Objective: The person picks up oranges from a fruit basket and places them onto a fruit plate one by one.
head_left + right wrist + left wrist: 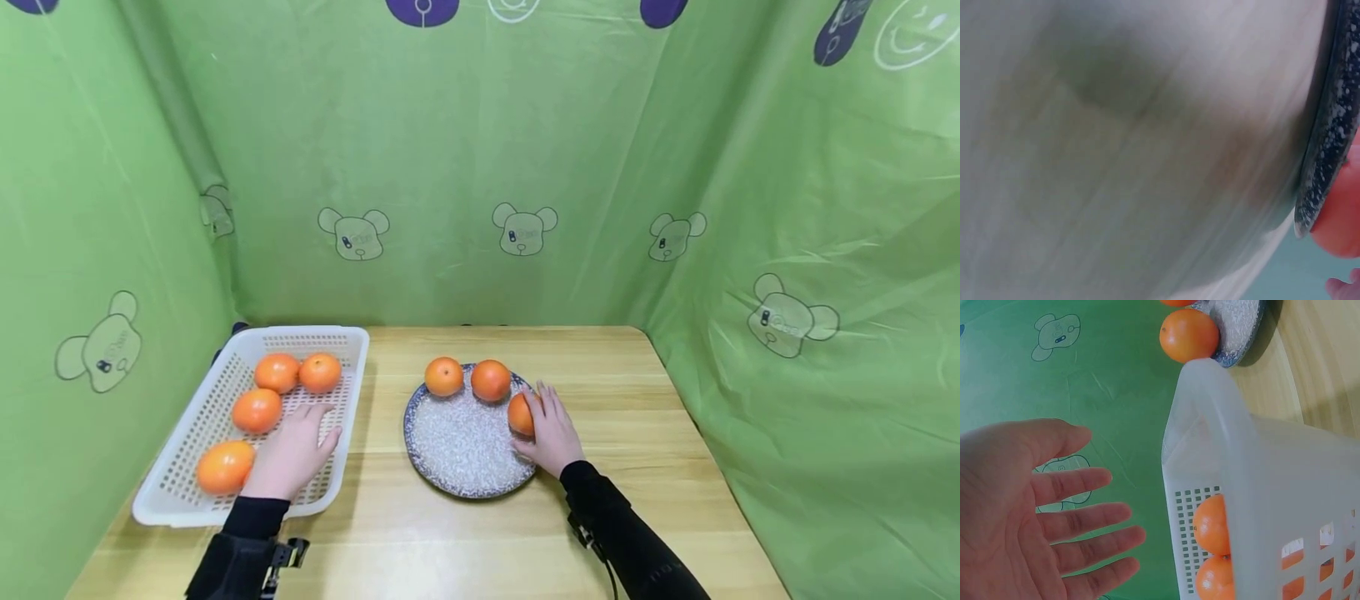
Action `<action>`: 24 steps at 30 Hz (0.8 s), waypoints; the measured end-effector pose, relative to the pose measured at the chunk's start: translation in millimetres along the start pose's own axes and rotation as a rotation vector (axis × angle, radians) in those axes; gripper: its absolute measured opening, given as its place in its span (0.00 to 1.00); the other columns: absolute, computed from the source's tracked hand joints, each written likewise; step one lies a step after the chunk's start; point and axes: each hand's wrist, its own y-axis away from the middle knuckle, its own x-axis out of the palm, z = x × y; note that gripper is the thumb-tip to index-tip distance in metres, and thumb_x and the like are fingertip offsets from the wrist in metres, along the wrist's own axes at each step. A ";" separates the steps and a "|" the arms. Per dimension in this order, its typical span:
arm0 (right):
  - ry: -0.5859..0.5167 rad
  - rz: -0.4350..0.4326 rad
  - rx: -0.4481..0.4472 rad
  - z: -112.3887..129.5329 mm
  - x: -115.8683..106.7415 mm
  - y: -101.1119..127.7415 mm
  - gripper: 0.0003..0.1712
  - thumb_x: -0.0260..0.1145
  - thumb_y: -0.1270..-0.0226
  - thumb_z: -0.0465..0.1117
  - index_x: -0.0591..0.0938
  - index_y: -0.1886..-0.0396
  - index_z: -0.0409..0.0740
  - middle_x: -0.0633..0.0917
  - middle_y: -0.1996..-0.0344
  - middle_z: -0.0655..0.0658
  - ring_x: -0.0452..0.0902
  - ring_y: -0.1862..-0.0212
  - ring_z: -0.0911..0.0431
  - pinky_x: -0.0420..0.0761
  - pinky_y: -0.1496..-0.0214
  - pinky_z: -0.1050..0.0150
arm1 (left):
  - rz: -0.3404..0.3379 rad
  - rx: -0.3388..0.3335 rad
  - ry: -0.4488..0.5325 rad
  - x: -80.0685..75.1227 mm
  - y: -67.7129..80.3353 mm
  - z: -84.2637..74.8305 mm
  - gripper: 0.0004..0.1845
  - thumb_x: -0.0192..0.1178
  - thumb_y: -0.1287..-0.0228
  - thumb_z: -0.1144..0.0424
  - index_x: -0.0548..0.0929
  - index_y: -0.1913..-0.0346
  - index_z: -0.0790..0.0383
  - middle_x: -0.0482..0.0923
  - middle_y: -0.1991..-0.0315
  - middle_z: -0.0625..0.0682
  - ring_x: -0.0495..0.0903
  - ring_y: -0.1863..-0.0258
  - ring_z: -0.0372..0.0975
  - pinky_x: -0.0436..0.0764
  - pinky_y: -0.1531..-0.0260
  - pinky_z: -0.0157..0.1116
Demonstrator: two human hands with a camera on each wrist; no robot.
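Green bear-print curtains enclose a light wooden table point(465, 533). Right hand point(551, 429), fingers curled around a round orange fruit point(520, 414), has it at the right rim of the speckled blue-rimmed ceramic plate point(461, 454); two more oranges point(444, 376) point(491, 380) sit on the plate's far edge. Left hand point(292, 454), fingers relaxed and holding nothing, hovers over the white perforated plastic basket point(352, 383) at left, four oranges inside. Judged: three moved, four left.

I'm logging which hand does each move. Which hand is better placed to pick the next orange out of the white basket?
Left, probably. The left hand hovers open over the white basket, beside its oranges; the right hand is at the plate, gripping an orange there.
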 end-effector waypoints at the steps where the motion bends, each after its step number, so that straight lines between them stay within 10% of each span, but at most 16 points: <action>1: -0.007 0.001 0.001 0.2 -1.9 0.2 0.59 0.82 0.52 0.54 0.64 0.24 0.39 0.65 0.26 0.25 0.61 0.25 0.29 0.70 0.26 0.37 | 0.000 -0.001 -0.002 0.1 0.0 -0.1 0.26 0.61 0.30 0.59 0.75 0.37 0.74 0.76 0.38 0.72 0.77 0.39 0.64 0.77 0.40 0.62; 24: 0.039 0.043 0.083 -44.9 -41.8 32.2 0.60 0.79 0.48 0.56 0.61 0.22 0.36 0.68 0.27 0.27 0.63 0.25 0.33 0.61 0.22 0.35 | 0.019 0.007 0.025 -2.0 3.6 3.3 0.26 0.60 0.30 0.60 0.74 0.36 0.74 0.75 0.37 0.74 0.76 0.38 0.66 0.76 0.41 0.63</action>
